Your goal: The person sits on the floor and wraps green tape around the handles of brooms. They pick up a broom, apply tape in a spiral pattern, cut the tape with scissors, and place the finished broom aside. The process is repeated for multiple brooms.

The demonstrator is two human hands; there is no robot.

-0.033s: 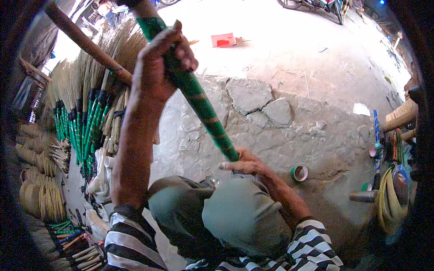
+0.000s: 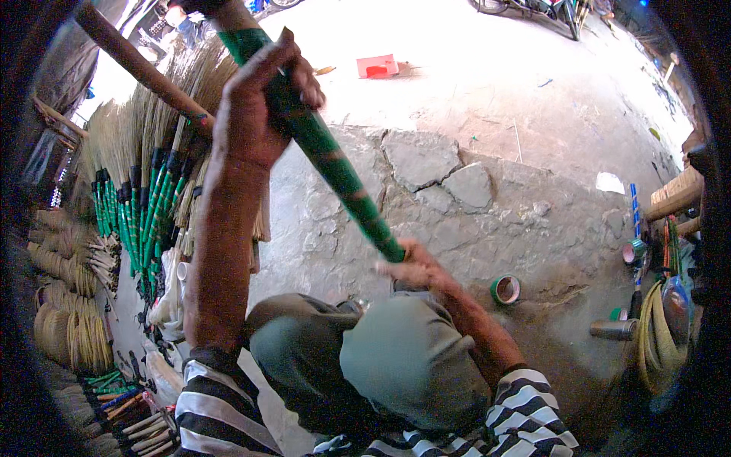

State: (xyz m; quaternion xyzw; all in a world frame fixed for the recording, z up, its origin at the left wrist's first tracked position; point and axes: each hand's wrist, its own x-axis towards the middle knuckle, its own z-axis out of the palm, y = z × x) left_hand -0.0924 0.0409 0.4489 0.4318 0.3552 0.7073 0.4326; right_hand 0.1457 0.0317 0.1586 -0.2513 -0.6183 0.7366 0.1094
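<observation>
A broom handle (image 2: 339,167) wrapped in green tape with thin tan bands slants from the upper left down to the middle of the head view. My left hand (image 2: 263,114) is closed around its upper part, thumb pointing up. At the lower end, my right hand (image 2: 417,268) wraps the tip, slightly blurred. Dark material shows at the handle's top, where the picture cuts it off. Under the lower end are my knees in grey-green trousers (image 2: 411,350).
Finished brooms (image 2: 152,198) with green handles lean at the left, by a wooden pole (image 2: 145,68). Fibre bundles (image 2: 72,335) lie below them. A green tape roll (image 2: 505,289) sits on cracked concrete, right. Farther off are a red dustpan (image 2: 378,67), a metal tumbler (image 2: 613,329) and a motorbike (image 2: 544,9).
The broom handle and my left hand have shifted slightly to the left. My right hand has risen a little with the handle's lower end.
</observation>
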